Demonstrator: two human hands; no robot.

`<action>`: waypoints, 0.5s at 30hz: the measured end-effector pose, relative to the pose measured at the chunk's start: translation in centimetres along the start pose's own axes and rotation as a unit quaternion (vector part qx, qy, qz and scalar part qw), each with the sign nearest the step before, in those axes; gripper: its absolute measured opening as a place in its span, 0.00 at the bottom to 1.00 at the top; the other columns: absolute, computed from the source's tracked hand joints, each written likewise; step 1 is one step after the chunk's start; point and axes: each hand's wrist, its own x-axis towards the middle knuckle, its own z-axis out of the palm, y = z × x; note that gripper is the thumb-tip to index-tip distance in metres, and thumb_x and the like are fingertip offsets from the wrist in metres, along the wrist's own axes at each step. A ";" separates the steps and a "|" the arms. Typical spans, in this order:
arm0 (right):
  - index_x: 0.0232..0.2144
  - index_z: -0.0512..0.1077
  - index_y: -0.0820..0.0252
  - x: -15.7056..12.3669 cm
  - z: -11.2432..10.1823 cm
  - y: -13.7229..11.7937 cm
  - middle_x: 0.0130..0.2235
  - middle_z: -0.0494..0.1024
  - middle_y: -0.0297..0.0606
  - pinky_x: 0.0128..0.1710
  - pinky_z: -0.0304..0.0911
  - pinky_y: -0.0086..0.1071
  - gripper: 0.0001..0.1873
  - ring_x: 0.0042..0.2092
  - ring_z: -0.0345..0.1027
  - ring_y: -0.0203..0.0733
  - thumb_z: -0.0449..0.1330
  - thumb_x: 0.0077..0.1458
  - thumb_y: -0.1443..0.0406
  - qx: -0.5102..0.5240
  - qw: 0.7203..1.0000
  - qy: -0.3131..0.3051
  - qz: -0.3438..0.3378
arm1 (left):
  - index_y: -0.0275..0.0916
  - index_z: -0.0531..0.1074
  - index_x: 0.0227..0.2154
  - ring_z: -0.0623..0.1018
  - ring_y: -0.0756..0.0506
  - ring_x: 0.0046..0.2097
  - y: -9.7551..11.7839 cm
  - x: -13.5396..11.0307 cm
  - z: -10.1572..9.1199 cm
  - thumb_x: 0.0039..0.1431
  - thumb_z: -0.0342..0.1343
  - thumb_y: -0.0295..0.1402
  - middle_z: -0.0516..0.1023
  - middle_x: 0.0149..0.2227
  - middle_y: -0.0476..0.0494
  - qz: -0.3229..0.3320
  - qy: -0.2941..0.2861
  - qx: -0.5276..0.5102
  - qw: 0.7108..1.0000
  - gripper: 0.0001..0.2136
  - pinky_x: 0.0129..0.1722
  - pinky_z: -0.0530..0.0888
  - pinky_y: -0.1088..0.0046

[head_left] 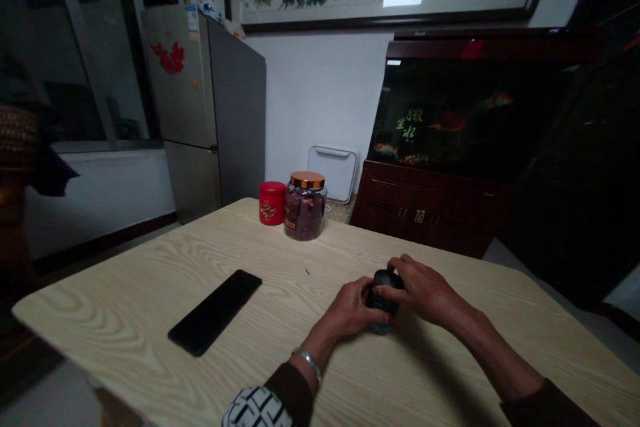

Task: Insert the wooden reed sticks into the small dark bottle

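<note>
A small dark jar point(382, 329) with a black lid point(387, 278) stands on the light wood-grain table point(280, 360), in front of me and right of the middle. My left hand point(353, 307) is wrapped round the jar's body from the left. From the right, my right hand point(417, 285) grips the black lid between thumb and fingers. The lid appears to sit on the jar, though fingers hide part of the join. What the jar contains cannot be made out.
A black phone point(216, 312) lies on the table at the left. Farther back stand a red canister point(272, 203) and a large clear jar point(305, 213) with a copper-coloured lid and dark contents. Beyond the table are a fridge point(237, 107) and a fish tank point(450, 113).
</note>
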 end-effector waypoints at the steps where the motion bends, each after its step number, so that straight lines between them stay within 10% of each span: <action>1: 0.43 0.71 0.63 0.1 0.0 0.2 0.43 0.74 0.48 0.40 0.61 0.40 0.22 0.41 0.71 0.52 0.56 0.58 0.50 0.003 1.000 -0.002 0.000 | 0.33 0.74 0.42 0.72 0.48 0.35 0.1 0.0 -0.1 0.37 0.72 0.29 0.76 0.35 0.47 -0.002 -0.002 0.003 1.000 0.25 0.34 0.67 0.75; 9: 0.66 0.54 0.58 -0.3 -0.8 2.5 0.65 0.60 0.49 0.61 0.53 0.44 0.41 0.65 0.54 0.52 0.60 0.50 0.61 0.167 0.970 -0.087 -0.154 | 0.32 0.75 0.46 0.70 0.49 0.34 -0.4 0.2 -0.3 0.36 0.74 0.33 0.75 0.35 0.47 0.007 -0.004 -0.011 1.000 0.29 0.32 0.64 0.76; 15: 0.53 0.69 0.59 0.0 -0.2 1.5 0.53 0.73 0.51 0.53 0.59 0.52 0.31 0.52 0.67 0.59 0.60 0.52 0.48 0.064 0.997 -0.014 -0.040 | 0.33 0.75 0.44 0.71 0.49 0.34 -0.9 0.3 -0.2 0.35 0.74 0.32 0.76 0.35 0.46 -0.004 -0.010 -0.025 1.000 0.29 0.33 0.66 0.75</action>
